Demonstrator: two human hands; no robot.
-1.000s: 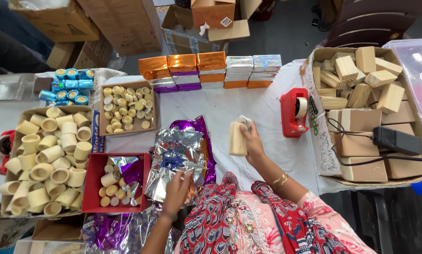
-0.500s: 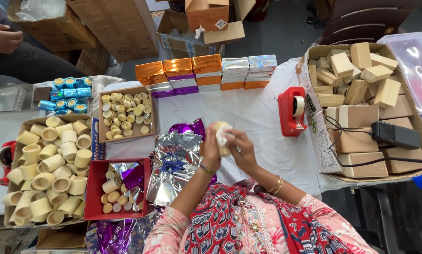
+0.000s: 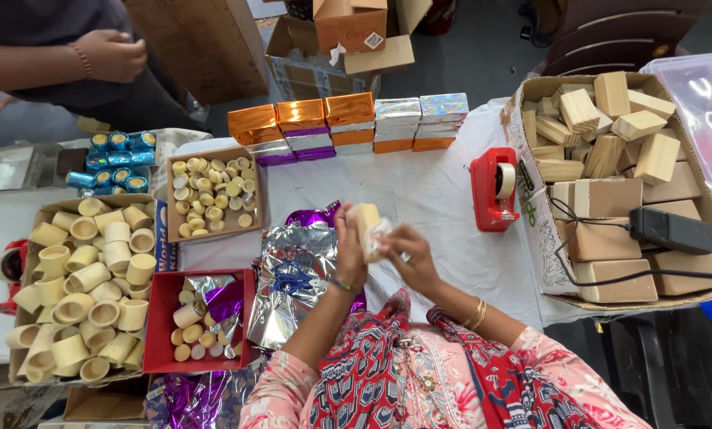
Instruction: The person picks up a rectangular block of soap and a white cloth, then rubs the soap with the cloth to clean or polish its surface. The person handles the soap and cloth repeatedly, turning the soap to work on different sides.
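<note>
A second ago the left hand (image 3: 349, 253) lay on the foil (image 3: 296, 282) at six o'clock while the right hand (image 3: 407, 253) held the block (image 3: 365, 228) up alone toward one o'clock. Now both hands have met over the cloth, gripping the block between them. At ten o'clock another person's hand (image 3: 111, 54) has come into sight.

tape dispenser (image 3: 495, 189) red | foil sheets (image 3: 296, 278) silver, purple | block (image 3: 364, 222) cream

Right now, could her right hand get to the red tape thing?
Probably yes. The red tape dispenser stands on bare white tablecloth beside her right hand, but both hands are busy holding a pale block.
</note>
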